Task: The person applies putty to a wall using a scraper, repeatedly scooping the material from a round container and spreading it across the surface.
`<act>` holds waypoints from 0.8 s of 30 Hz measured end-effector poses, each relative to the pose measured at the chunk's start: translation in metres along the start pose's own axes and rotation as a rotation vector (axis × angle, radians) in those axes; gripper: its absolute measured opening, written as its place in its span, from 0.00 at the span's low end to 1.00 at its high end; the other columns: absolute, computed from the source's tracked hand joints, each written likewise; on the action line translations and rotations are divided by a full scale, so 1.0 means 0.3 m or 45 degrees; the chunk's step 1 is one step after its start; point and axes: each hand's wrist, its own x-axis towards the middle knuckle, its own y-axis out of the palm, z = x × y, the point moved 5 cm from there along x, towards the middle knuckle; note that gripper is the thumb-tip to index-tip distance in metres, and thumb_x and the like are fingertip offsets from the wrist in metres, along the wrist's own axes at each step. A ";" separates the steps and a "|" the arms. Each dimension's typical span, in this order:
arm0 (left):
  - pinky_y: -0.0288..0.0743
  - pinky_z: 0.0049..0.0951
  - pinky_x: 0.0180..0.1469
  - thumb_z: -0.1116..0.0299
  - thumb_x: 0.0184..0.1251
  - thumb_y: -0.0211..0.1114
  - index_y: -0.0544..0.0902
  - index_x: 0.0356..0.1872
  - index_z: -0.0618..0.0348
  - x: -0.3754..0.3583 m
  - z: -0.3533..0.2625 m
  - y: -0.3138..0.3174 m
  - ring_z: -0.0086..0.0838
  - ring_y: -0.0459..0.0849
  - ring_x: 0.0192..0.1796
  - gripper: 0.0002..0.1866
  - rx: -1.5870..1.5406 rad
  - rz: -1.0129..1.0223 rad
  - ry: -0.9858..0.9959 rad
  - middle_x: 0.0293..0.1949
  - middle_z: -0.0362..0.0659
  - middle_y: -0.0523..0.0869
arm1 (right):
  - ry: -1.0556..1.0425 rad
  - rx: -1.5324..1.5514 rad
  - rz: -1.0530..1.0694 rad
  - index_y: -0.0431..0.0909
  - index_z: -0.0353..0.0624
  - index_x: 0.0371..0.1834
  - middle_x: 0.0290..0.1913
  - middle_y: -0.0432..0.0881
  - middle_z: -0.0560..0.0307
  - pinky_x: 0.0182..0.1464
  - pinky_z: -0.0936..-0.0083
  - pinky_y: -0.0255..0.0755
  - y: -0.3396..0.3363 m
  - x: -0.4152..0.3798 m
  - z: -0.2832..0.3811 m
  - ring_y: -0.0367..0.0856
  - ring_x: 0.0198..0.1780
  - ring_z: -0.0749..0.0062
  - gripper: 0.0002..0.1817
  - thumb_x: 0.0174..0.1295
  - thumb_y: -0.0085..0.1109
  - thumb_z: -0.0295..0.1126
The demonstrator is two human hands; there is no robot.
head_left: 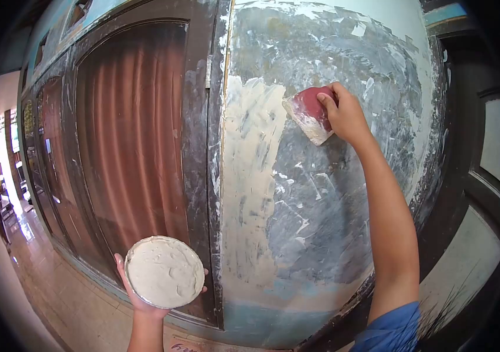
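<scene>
My right hand (pixel 345 112) grips a red putty scraper (pixel 312 111) by its upper edge, thumb on the near face. White filler smears the scraper's lower part, and its blade edge is at or very close to the wall (pixel 332 193). A band of cream-coloured putty (pixel 250 170) covers the wall's left side, just left of the scraper. Low on the left, my left hand (pixel 138 299) holds up a round bowl of putty (pixel 165 273) from below, fingers curled round its sides. The bowl is filled nearly to its rim with pale paste.
Left of the wall stands a dark-framed glass window panel (pixel 135 135) with a reddish-brown curtain behind it. A dark door with pale panels (pixel 467 246) is on the right. The tiled floor (pixel 86 293) runs along the lower left towards a bright opening.
</scene>
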 end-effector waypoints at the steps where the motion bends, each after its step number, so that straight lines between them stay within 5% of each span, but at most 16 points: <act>1: 0.74 0.87 0.58 0.07 0.58 0.40 0.66 0.81 0.48 0.005 0.010 0.011 0.83 0.74 0.68 0.63 -0.016 0.099 -0.045 0.76 0.65 0.72 | 0.005 -0.002 -0.001 0.82 0.41 0.53 0.43 0.90 0.37 0.48 0.53 0.79 -0.008 -0.015 0.009 0.88 0.46 0.39 0.12 0.77 0.62 0.38; 5: 0.72 0.89 0.59 0.07 0.58 0.40 0.66 0.82 0.48 0.014 0.023 0.018 0.83 0.73 0.69 0.63 -0.016 0.093 -0.050 0.76 0.64 0.71 | -0.069 -0.050 0.437 0.81 0.39 0.52 0.43 0.90 0.37 0.48 0.54 0.79 0.081 -0.142 0.082 0.88 0.46 0.40 0.13 0.77 0.62 0.38; 9: 0.72 0.90 0.57 0.08 0.59 0.42 0.68 0.81 0.47 0.031 0.057 0.022 0.85 0.73 0.67 0.61 0.007 -0.065 -0.067 0.76 0.64 0.72 | -0.168 -0.355 0.462 0.81 0.42 0.54 0.44 0.90 0.39 0.50 0.50 0.79 0.136 -0.162 0.109 0.88 0.48 0.39 0.14 0.78 0.60 0.41; 11: 0.73 0.89 0.55 0.09 0.60 0.44 0.70 0.80 0.46 0.034 0.062 0.002 0.86 0.73 0.66 0.60 0.035 -0.088 -0.070 0.76 0.63 0.72 | 0.006 -0.422 0.299 0.80 0.45 0.56 0.45 0.90 0.40 0.52 0.46 0.79 0.102 -0.081 0.091 0.88 0.50 0.38 0.16 0.78 0.59 0.44; 15: 0.72 0.91 0.56 0.08 0.58 0.44 0.68 0.81 0.46 0.042 0.083 -0.068 0.88 0.72 0.67 0.61 0.240 -0.106 -0.004 0.76 0.64 0.72 | 0.104 -0.080 0.055 0.80 0.39 0.55 0.45 0.90 0.36 0.51 0.51 0.78 -0.005 0.042 -0.002 0.89 0.48 0.40 0.15 0.79 0.60 0.41; 18: 0.71 0.92 0.56 0.08 0.58 0.45 0.67 0.82 0.46 0.043 0.097 -0.064 0.87 0.72 0.67 0.61 0.015 -0.087 -0.060 0.76 0.64 0.72 | 0.078 0.084 0.131 0.80 0.37 0.53 0.44 0.89 0.36 0.50 0.52 0.78 -0.007 -0.017 0.025 0.89 0.46 0.43 0.14 0.78 0.60 0.39; 21: 0.71 0.93 0.57 0.09 0.59 0.44 0.66 0.82 0.48 0.066 0.107 -0.057 0.86 0.73 0.67 0.62 0.049 -0.097 -0.018 0.76 0.65 0.71 | -0.112 -0.152 0.392 0.78 0.40 0.54 0.45 0.89 0.36 0.49 0.48 0.79 0.092 -0.133 0.089 0.88 0.46 0.36 0.13 0.79 0.58 0.39; 23: 0.72 0.85 0.65 0.09 0.60 0.38 0.68 0.81 0.46 0.073 0.141 0.006 0.75 0.73 0.73 0.60 0.163 0.117 -0.174 0.78 0.60 0.71 | -0.203 -0.318 0.519 0.76 0.44 0.55 0.44 0.90 0.39 0.48 0.45 0.79 0.152 -0.190 0.107 0.88 0.48 0.36 0.13 0.79 0.57 0.42; 24: 0.73 0.87 0.62 0.08 0.59 0.38 0.66 0.82 0.47 0.084 0.154 -0.011 0.78 0.73 0.72 0.62 0.148 0.028 -0.149 0.78 0.62 0.70 | -0.195 -0.337 0.488 0.76 0.44 0.55 0.43 0.89 0.39 0.47 0.46 0.78 0.165 -0.188 0.112 0.87 0.47 0.35 0.13 0.79 0.58 0.41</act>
